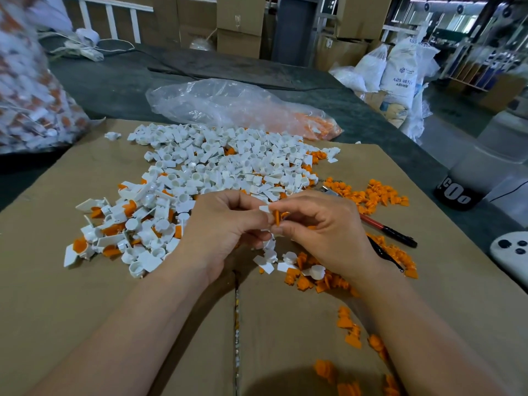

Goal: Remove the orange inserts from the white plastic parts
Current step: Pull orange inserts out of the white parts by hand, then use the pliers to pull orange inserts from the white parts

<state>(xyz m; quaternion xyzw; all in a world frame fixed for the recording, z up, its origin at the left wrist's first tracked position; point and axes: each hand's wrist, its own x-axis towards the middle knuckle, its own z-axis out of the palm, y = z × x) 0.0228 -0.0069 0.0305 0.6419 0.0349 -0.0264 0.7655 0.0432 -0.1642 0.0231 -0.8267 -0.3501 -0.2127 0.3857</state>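
Note:
Both hands meet above the cardboard [85, 295], just in front of a large heap of white plastic parts [217, 164]. My left hand [225, 227] grips a white part [264, 208], mostly hidden by its fingers. My right hand [323, 230] pinches an orange insert [277, 217] that sticks out beside that white part. Whether the insert is still seated in the part is hidden by the fingers. White parts with orange inserts still in them [114, 227] lie at the heap's left front.
Loose orange inserts [371, 194] lie scattered right and near me. A red-and-black tool [388, 228] lies at right. A clear bag [237, 107] with orange pieces sits behind the heap, a full bag [31, 90] at far left. A white device [511, 250] is at the right edge.

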